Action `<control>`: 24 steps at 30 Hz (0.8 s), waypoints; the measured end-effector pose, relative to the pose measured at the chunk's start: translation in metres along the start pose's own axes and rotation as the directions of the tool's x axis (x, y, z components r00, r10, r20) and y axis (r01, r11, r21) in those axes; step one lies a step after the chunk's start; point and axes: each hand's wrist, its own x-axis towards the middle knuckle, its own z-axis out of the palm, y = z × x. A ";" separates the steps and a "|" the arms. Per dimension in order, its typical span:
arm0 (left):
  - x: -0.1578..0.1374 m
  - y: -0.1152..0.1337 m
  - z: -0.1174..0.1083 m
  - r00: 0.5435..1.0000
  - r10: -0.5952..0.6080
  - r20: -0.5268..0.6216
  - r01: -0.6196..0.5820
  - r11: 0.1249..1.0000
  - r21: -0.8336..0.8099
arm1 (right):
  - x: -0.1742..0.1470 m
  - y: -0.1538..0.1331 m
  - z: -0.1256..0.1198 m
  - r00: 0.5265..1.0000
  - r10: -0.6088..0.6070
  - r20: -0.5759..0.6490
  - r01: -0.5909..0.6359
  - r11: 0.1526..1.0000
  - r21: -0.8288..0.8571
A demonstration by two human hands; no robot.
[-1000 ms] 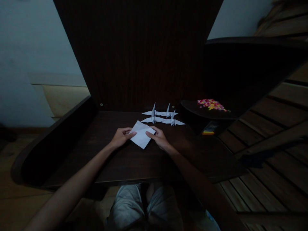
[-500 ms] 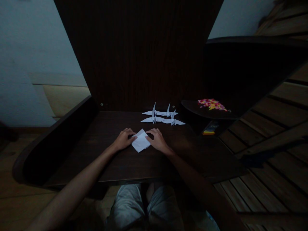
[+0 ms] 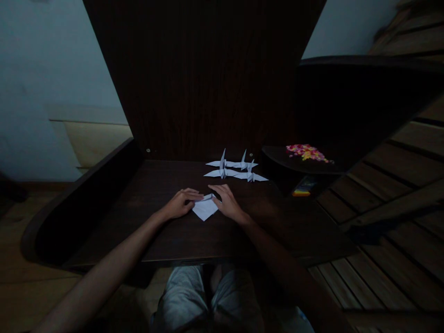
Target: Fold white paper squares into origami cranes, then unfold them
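Observation:
A white sheet of folded paper (image 3: 204, 210) lies on the dark desk, its lower corner pointing toward me and its top edge folded down. My left hand (image 3: 180, 203) holds the upper left side, with fingers across the folded edge and the thumb beneath them. On the other side my right hand (image 3: 227, 202) has its thumb on the paper's right side, and its fingers reach out beyond the top edge. Several white origami cranes (image 3: 229, 174) with spread wings stand in two rows just behind the hands.
A small corner shelf (image 3: 277, 156) at the right carries a heap of pink, red and yellow bits (image 3: 307, 152). Under it sits a small colourful box (image 3: 302, 188). A raised side panel (image 3: 79, 199) bounds the desk (image 3: 194, 243) on the left; a tall dark board (image 3: 208, 83) rises behind.
The paper's top corner, pointing away from me before, is now folded down. My left fingers have moved onto the fold; my right hand remains at the right side.

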 end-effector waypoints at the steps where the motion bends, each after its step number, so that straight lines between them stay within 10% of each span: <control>1: 0.000 0.000 0.000 1.000 -0.009 0.015 0.009 1.000 0.001 | 0.000 0.001 0.000 1.000 -0.023 -0.001 0.023 1.000 -0.009; 24: -0.005 0.011 -0.013 0.977 -0.013 0.212 -0.016 0.991 0.135 | -0.004 -0.007 -0.026 0.900 0.086 0.428 -0.017 0.987 -0.163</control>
